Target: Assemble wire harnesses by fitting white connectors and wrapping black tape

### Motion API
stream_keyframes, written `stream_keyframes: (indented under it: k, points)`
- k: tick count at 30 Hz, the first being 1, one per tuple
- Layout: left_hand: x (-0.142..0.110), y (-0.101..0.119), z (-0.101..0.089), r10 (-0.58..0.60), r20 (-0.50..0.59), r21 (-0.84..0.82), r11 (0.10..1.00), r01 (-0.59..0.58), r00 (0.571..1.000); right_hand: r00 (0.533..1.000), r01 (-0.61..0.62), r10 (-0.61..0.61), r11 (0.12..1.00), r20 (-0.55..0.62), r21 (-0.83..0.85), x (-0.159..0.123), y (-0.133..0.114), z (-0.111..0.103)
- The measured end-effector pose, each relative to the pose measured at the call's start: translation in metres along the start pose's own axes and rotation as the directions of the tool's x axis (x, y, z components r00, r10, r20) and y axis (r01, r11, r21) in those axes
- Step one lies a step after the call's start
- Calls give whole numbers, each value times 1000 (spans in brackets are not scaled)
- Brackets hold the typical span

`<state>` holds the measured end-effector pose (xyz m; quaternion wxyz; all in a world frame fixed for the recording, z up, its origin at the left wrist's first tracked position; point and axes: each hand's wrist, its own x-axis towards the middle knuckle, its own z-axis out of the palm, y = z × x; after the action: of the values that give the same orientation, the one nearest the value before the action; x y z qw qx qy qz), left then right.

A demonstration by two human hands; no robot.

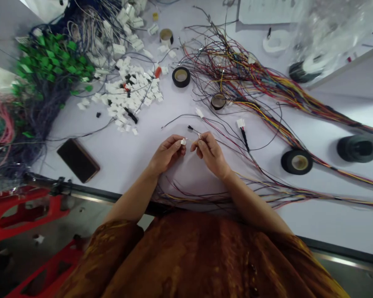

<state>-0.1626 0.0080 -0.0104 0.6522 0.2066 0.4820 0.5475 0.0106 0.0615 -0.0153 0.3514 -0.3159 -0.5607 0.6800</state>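
Observation:
Between thumb and fingers, my left hand (168, 154) pinches a small white connector housing (183, 141) near the middle of the table. Just to its right, my right hand (211, 154) is closed on a thin wire (199, 135), whose end points toward the housing. Whether the wire's tip touches the housing is too small to tell. A small black connector (190, 128) lies just beyond the fingers. Past my right hand are a white plug (199, 113) on red and black wires and another white plug (241, 123) with a black-wrapped lead.
Loose white housings (121, 95) lie heaped at the back left, beside green-tipped cables (49, 62). A phone (78, 160) rests at left. Wire bundles (267, 91) run across the right, with black tape rolls (296, 161) among them. Another tape roll (180, 77) sits behind my hands.

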Motion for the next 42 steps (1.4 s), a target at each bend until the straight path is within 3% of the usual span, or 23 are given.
stream_keyframes:
  k: [4, 12, 33, 40, 42]
  points:
    - [0, -3, -3, 49, -9, 59, 997, -49, 999, 996, 60, -48, 981, 72, -185, 1, -9, -4]
    - [-2, -9, -6, 112, -8, 201, 974, -108, 994, 982, 188, -173, 876, 75, -444, 0, -12, -2]
    - [-3, -6, -11, 110, 46, 303, 946, -119, 993, 989, 114, -71, 923, 128, -367, 4, -17, -10]
    - [-10, -4, 5, 266, 27, 465, 850, -248, 964, 973, 229, -194, 846, 122, -481, -2, -4, -1]
    - [-11, -5, 6, 269, 6, 477, 846, -239, 963, 971, 239, -210, 839, 113, -489, -2, -2, 1]
